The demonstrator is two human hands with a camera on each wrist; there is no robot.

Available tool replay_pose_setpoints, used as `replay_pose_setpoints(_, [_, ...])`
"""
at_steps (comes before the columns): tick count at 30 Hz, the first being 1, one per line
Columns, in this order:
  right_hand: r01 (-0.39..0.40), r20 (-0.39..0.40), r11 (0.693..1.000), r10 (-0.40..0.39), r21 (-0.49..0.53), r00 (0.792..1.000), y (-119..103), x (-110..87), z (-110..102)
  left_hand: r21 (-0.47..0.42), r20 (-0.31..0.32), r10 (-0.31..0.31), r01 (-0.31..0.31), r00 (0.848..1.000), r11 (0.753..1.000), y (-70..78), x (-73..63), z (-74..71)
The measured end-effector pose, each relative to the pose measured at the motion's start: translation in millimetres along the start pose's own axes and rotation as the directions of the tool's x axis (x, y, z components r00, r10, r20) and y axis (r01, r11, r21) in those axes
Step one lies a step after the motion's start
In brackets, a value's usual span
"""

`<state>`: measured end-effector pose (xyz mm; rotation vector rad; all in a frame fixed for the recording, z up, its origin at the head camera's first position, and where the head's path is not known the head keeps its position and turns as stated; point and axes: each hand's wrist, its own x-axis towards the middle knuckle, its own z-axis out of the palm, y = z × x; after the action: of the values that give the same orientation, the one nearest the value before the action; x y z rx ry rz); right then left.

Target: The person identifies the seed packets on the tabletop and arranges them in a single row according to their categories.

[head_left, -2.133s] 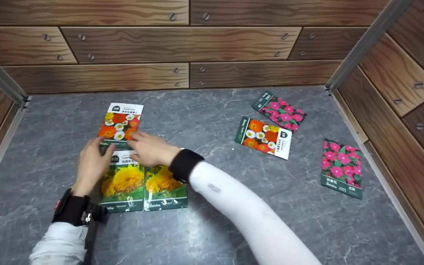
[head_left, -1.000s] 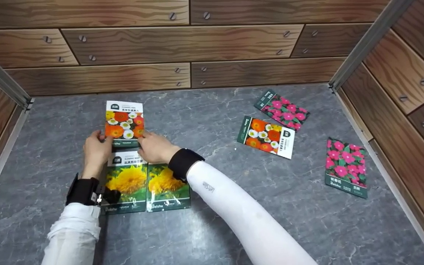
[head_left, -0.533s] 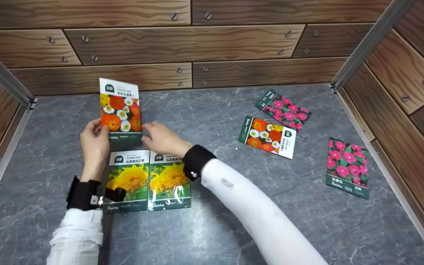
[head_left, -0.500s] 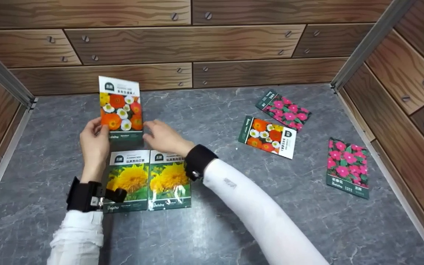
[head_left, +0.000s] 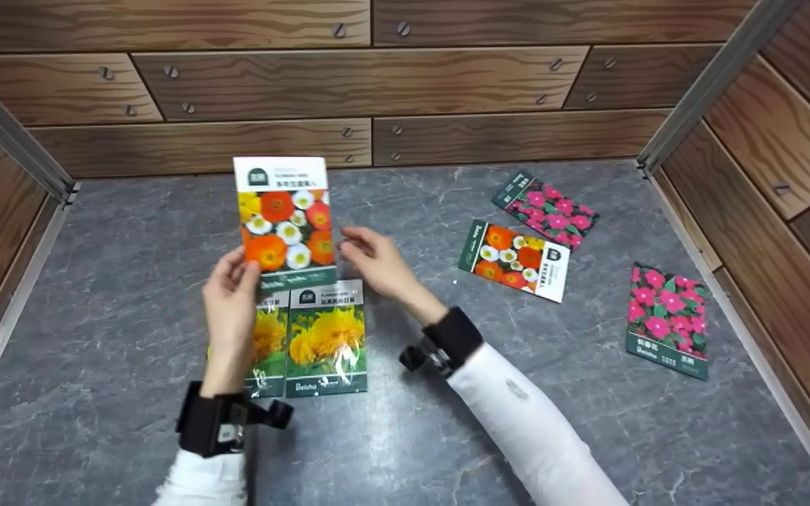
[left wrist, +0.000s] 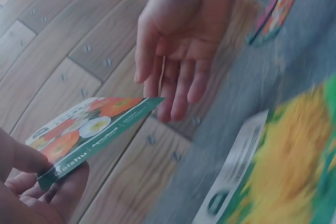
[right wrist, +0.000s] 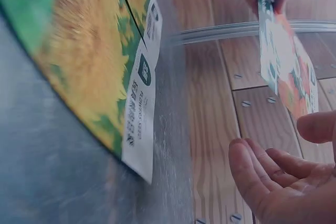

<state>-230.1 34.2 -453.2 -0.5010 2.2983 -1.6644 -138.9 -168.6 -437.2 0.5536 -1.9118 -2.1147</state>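
Note:
My left hand (head_left: 230, 309) pinches the lower left corner of a flower seed packet (head_left: 285, 225) with orange and white blooms, raised off the tabletop. In the left wrist view, thumb and fingers grip that packet (left wrist: 94, 127) at its green end. Just beyond the packet's right edge is my right hand (head_left: 384, 266), its fingers loosely bent and apart from it. The right wrist view shows my right hand (right wrist: 289, 182) holding nothing. Two yellow-flower seed packets lie side by side below: the left one (head_left: 271, 362) is partly hidden by my left hand, the right one (head_left: 328, 344) mostly visible.
Another orange-and-white flower packet (head_left: 514, 260) lies sideways on the grey marbled tabletop (head_left: 419, 211). Behind it is a pink-flower packet (head_left: 553, 211), and a second pink-flower packet (head_left: 666, 313) lies farther right. Wood-patterned walls (head_left: 363, 81) enclose the back and sides.
The orange-and-white seed packet was lifted off the tabletop and has moved right, over the tops of the yellow packets. My right hand has let go of its edge and drawn away to the right.

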Motion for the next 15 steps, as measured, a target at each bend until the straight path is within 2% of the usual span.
replay_pose_setpoints(5, [0.003,-0.036,0.992,0.001,0.127,0.999,7.4,-28.8,-18.7,0.004,0.064,0.002,-0.003,0.998,1.0,-9.2,-16.1,18.1])
replay_pose_setpoints(9, [-0.025,-0.034,0.978,0.033,0.205,0.999,11.5,-50.9,-35.6,0.023,0.125,-0.019,0.017,0.992,1.0,-14.1,-25.4,29.5])
replay_pose_setpoints(12, [-0.043,-0.039,0.97,0.054,0.239,0.998,12.5,-62.8,-44.8,0.026,0.159,-0.033,0.03,0.987,0.999,-15.6,-32.6,36.9])
replay_pose_setpoints(15, [-0.038,-0.091,0.964,0.064,0.263,0.994,12.2,-71.7,-51.4,0.034,0.191,-0.023,0.017,0.981,0.999,-18.8,-39.9,46.4])
